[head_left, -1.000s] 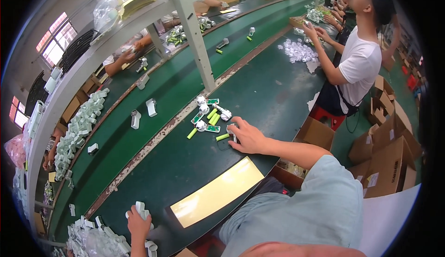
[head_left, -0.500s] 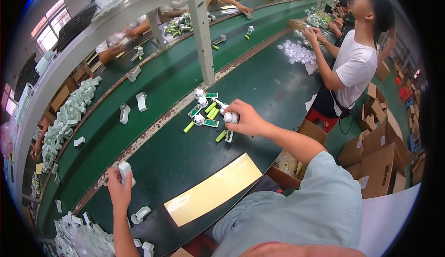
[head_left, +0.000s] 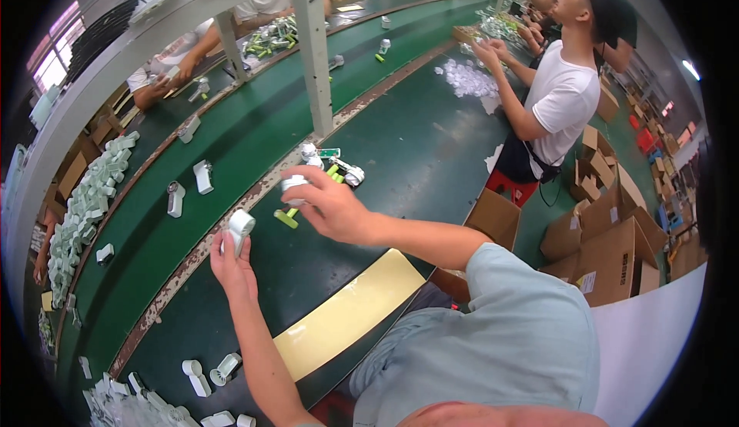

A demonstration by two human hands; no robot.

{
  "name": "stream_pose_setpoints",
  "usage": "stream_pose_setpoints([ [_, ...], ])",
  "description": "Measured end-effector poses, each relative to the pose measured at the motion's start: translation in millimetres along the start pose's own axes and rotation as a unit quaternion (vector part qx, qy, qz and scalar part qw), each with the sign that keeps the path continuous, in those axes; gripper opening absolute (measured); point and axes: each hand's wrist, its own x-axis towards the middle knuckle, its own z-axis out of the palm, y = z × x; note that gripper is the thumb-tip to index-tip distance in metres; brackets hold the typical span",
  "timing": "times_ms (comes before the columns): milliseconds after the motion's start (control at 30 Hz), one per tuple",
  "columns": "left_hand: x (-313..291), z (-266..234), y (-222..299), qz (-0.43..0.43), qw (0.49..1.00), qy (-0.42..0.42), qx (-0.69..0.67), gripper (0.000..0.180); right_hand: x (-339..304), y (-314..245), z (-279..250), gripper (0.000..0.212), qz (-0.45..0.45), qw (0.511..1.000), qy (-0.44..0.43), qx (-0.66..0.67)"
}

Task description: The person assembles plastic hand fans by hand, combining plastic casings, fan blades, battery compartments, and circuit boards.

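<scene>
My left hand (head_left: 235,269) is closed around a white plastic housing (head_left: 242,222) with a rounded head, held over the dark green bench. Just to its right, my right hand (head_left: 339,208) pinches a white round motor part (head_left: 293,184). A light-green battery cell (head_left: 286,218) shows below those fingers; whether it is joined to the part I cannot tell. Behind the right hand lie more white round parts (head_left: 351,172) with a green circuit board (head_left: 329,152) and green cells, partly covered by the hand.
A glossy yellow strip (head_left: 350,315) lies along the bench's near edge. White housings (head_left: 225,369) sit at lower left beside a bagged pile (head_left: 127,404). A green belt (head_left: 146,235) carrying scattered parts runs beyond a metal post (head_left: 312,58). Co-workers and cardboard boxes (head_left: 600,250) stand to the right.
My left hand has moved up and right with the housing. My right hand has lifted the motor part off the group and come left toward it. The whole view has shifted slightly.
</scene>
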Motion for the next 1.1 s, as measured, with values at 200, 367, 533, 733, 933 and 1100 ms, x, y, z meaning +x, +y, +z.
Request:
stream_pose_setpoints([
  [200,-8,-16,-15,-0.124,0.988,-0.072,-0.05,0.039,1,-6,39,0.022,0.004,0.985,0.008,0.173],
  [367,-9,-27,-14,-0.111,0.989,-0.095,0.022,0.03,-5,-1,72,0.029,0.032,0.969,0.084,0.231],
  [533,-12,-25,-7,-0.081,0.995,-0.051,0.004,0.036,-31,29,83,0.032,0.071,0.966,0.059,0.241],
  [733,-12,-27,-9,-0.052,0.997,-0.043,0.038,0.035,-42,44,98,0.027,0.22,0.855,0.015,0.469],
  [933,-14,-19,-9,-0.074,0.997,-0.035,-0.007,0.04,-43,41,101,0.025,0.307,0.823,0.012,0.478],
  [1100,-14,-25,-14,-0.059,0.996,-0.056,0.021,0.04,-43,39,99,0.024,0.331,0.858,0.01,0.392],
])
